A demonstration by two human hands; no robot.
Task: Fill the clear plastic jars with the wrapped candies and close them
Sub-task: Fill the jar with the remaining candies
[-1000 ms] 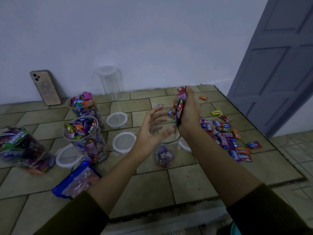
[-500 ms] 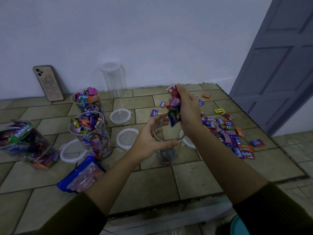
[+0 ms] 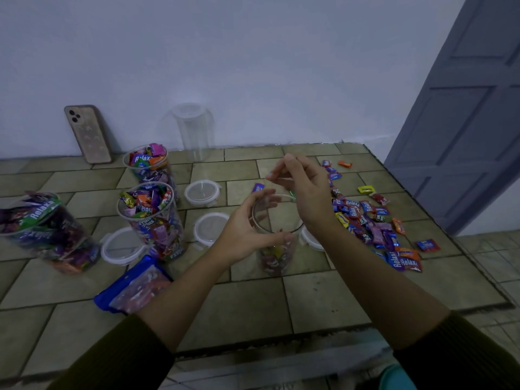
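The left hand (image 3: 247, 235) curls round the rim of the middle jar (image 3: 277, 254), barely a bottom layer in it; the right hand (image 3: 306, 192) hovers over its mouth, fingers loose, holding nothing; three full jars (image 3: 153, 220) at nine o'clock stand unlidded, lids (image 3: 209, 228) beside them; loose candies (image 3: 371, 223) wait at three o'clock.

One head-worn wide-angle view, looking forward and down over a tiled floor (image 3: 323, 299) toward a pale wall (image 3: 253, 66), door (image 3: 464, 122) at right edge. Close in: forearms (image 3: 180, 294) enter from bottom, left hand (image 3: 247, 235), right hand (image 3: 306, 192) and jar (image 3: 277, 249) mid-frame.
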